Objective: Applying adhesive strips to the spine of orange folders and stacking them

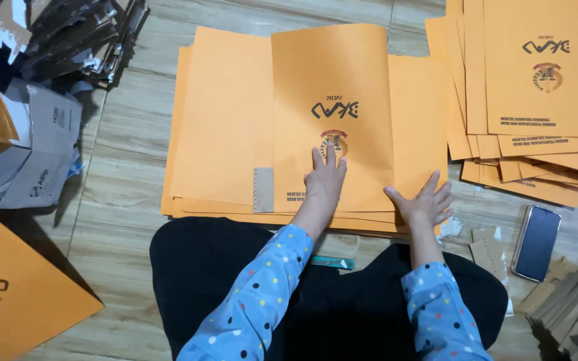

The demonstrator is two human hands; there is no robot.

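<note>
Orange folder [332,87] lies on a stack of like sheets [222,120] on the wood floor [122,154], directly ahead of the seated person. Long axis runs away from the body; folded flap raised at the far end. Left hand [324,177] lies flat on the folder's near centre, over the printed emblem, fingers straight, grip released, forearm reaching forward. Right hand [425,200] rests splayed, palm down, on the stack's near right edge, also grasping nothing. Left is nearer the folder. Phone [536,241] lies to the right, second stack [536,100] beyond.
</note>
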